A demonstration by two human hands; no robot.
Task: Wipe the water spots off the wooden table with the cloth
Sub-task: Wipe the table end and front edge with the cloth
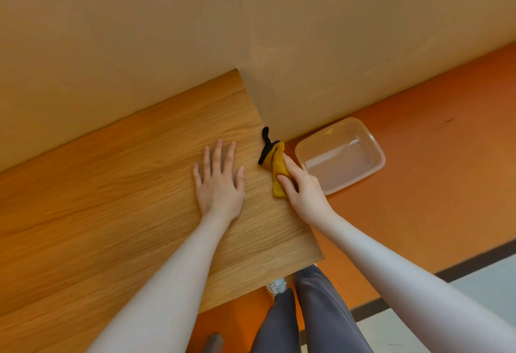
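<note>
Cloth (pixel 277 171) sat bunched in my right hand (pixel 303 189), a mustard-yellow rag with a black edge and a black loop sticking up at its far end. My thumb pressed on top of it and my fingers (pixel 290 165) wrapped its right side, so the hand was closed around the fabric. It lay against the wooden table (pixel 117 201) close to the table's right edge, near the corner where the wall (pixel 251 17) steps in.

My left hand (pixel 219 182) lay flat on the tabletop just beside the cloth, palm down, all 5 fingers spread wide and holding nothing. The 2 hands were near each other but not touching.

I could not make out any water spots on the wood grain; the surface around my hands looked evenly lit and slightly blurred.

Off the table to the right, a clear plastic tub (pixel 375 143) stood on the orange floor (pixel 432 171), against the base of the wall, with a shallow layer of water in it. Below the table edge I saw my dark grey trousers (pixel 321 316) and 1 white shoe (pixel 276 287).
</note>
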